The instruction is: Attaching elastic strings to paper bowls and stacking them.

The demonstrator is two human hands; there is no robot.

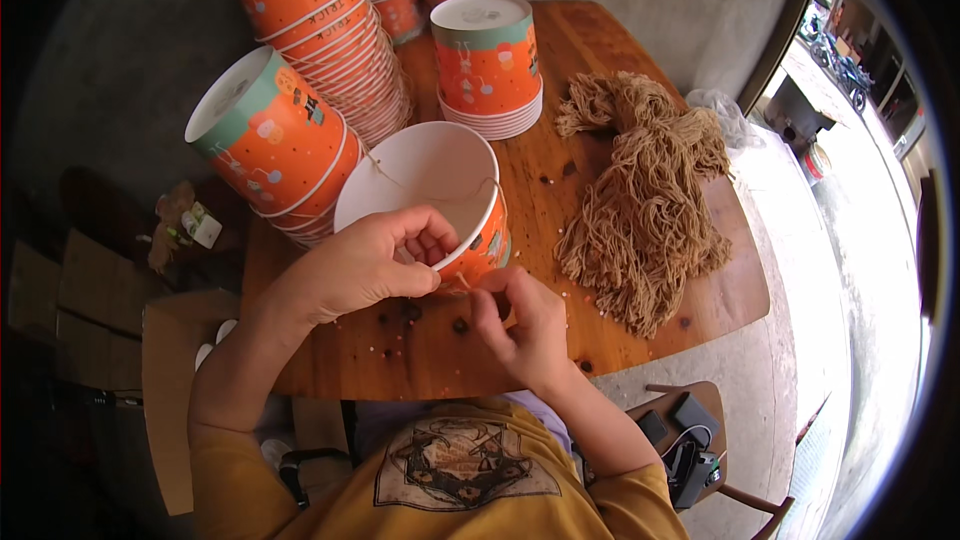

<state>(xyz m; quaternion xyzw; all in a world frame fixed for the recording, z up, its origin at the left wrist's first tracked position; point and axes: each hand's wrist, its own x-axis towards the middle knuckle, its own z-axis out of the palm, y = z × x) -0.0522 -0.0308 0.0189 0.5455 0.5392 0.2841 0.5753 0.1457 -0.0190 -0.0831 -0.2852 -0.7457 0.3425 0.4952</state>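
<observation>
Bucket (440, 155) of orange and white paper, open on a table, with twine (502, 198) at its rim

Head view, looking down: the bucket stands on a wooden table (545, 180) right in front of the person, its wide mouth facing up toward them. The left hand (375, 260) is curled over the near rim, fingertips inside and thumb outside, gripping the edge. The right hand (520, 325) is just outside the wall, thumb and forefinger bent close together beside a short strand; whether they pinch it, I cannot tell.

The work looks partway along. Twine already crosses the mouth and passes over the right rim, but the near side seems unfinished, and no knot can be made out. To the left, a tall leaning stack (325, 30) of similar buckets has strands along its side, so those appear done. An upside-down stack (485, 60) behind shows none and looks untouched. To the right, a large heap of tan strands (650, 200) suggests plenty remains. A clear plastic bag (725, 118) lies beyond it.
</observation>
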